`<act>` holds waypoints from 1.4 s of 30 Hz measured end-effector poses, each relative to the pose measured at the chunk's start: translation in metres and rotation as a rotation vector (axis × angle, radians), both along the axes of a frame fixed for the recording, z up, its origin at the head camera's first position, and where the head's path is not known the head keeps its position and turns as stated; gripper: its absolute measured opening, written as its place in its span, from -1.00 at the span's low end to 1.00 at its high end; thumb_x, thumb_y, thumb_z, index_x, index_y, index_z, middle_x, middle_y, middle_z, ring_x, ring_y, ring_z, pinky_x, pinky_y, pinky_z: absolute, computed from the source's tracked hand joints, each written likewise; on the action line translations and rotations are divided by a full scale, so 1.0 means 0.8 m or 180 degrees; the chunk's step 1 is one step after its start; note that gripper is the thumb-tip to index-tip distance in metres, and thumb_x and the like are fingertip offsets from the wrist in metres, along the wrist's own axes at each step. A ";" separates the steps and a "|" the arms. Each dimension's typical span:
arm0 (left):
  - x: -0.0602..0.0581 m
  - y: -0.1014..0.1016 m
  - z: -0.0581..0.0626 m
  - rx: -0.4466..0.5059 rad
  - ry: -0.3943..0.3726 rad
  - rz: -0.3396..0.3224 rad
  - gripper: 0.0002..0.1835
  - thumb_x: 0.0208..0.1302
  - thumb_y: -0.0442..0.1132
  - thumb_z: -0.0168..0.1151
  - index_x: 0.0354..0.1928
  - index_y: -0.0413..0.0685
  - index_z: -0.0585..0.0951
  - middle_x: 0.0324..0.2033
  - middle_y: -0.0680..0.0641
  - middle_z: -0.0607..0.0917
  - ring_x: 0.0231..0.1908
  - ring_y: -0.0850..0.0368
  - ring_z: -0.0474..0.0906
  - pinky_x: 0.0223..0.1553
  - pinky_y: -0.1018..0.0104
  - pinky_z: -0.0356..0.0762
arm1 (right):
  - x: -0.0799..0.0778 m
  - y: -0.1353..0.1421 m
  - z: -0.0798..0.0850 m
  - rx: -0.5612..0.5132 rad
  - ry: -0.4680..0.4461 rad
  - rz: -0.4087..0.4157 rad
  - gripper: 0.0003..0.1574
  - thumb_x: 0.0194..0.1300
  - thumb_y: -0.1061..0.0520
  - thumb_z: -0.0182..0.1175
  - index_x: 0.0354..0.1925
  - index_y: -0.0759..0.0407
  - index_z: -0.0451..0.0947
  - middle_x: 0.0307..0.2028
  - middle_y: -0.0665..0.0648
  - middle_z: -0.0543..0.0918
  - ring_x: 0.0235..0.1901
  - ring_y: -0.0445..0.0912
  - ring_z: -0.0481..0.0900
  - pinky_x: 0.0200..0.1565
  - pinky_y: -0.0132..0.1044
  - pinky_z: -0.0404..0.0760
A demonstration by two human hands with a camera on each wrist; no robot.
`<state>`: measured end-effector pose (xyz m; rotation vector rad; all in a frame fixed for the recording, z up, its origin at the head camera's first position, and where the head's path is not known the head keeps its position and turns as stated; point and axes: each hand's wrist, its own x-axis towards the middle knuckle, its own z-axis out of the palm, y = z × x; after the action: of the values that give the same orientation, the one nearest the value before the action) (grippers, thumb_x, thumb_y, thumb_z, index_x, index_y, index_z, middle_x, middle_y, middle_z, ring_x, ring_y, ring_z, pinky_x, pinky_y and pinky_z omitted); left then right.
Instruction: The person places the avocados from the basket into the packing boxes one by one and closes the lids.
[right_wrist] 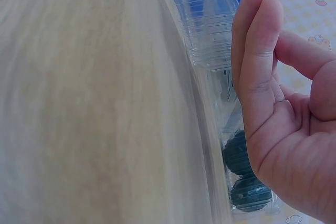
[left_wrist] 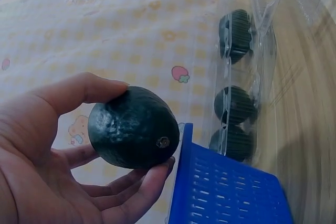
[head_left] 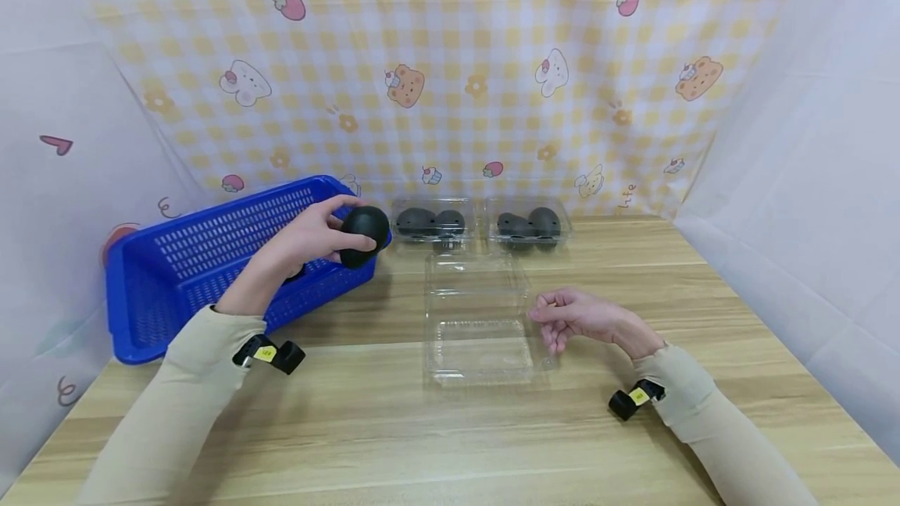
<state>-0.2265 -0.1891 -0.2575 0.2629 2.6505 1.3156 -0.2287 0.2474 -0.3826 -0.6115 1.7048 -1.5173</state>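
My left hand (head_left: 319,233) holds a dark green avocado (head_left: 366,234) in the air beside the right end of a blue basket (head_left: 337,287). In the left wrist view the thumb and fingers grip this avocado (left_wrist: 134,129), its small round stem scar showing. An open clear plastic box (head_left: 478,342) lies on the table with its lid folded back. By the right edge of that box, my right hand (head_left: 583,317) hangs with loosely bent fingers and holds nothing; the right wrist view shows the fingers (right_wrist: 257,51) in front of the clear plastic.
Behind the open box stand two shut clear boxes, a left one (head_left: 433,203) and a right one (head_left: 527,203), with dark avocados inside. Something dark shows in the basket behind my left wrist. A checked cloth (head_left: 450,123) hangs behind the wooden table (head_left: 337,443).
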 end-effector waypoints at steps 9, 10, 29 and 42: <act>0.004 0.009 -0.005 0.0087 -0.0025 -0.0083 -0.21 0.25 -0.14 0.43 0.47 0.04 0.29 0.12 -0.41 0.48 -0.03 -0.25 0.61 -0.06 -0.01 0.67 | 0.000 0.000 -0.001 0.0012 0.0013 -0.0004 -0.75 0.57 0.20 0.00 -0.34 0.19 0.38 -0.49 0.10 0.68 -0.50 -0.12 0.69 -0.41 -0.37 0.67; 0.004 0.011 -0.005 0.0101 -0.0017 -0.0097 -0.22 0.24 -0.14 0.43 0.46 0.04 0.30 0.11 -0.41 0.49 -0.04 -0.25 0.62 -0.09 0.02 0.68 | 0.000 0.000 -0.001 0.0012 0.0007 -0.0006 -0.75 0.58 0.20 0.00 -0.35 0.19 0.38 -0.49 0.10 0.68 -0.50 -0.12 0.69 -0.41 -0.37 0.67; 0.023 0.072 -0.032 0.0395 -0.0331 -0.0361 -0.22 0.17 -0.15 0.51 0.41 0.05 0.35 -0.01 -0.33 0.60 -0.25 -0.07 0.71 -0.31 0.15 0.69 | 0.000 -0.001 -0.001 -0.0012 0.0005 -0.0013 -0.74 0.58 0.20 0.00 -0.35 0.20 0.36 -0.51 0.10 0.69 -0.51 -0.13 0.69 -0.43 -0.39 0.66; 0.030 0.101 -0.057 0.0438 -0.0464 -0.0558 -0.27 0.16 -0.12 0.51 0.35 0.09 0.39 -0.13 -0.27 0.65 -0.35 -0.03 0.71 -0.20 -0.08 0.68 | 0.002 -0.002 0.003 0.0025 -0.0033 -0.0073 -0.73 0.57 0.19 0.02 -0.37 0.19 0.34 -0.51 0.11 0.68 -0.52 -0.12 0.69 -0.43 -0.38 0.66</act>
<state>-0.2028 -0.1080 -0.3034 0.3918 2.3626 1.4040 -0.2273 0.2462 -0.3800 -0.5810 1.7144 -1.5265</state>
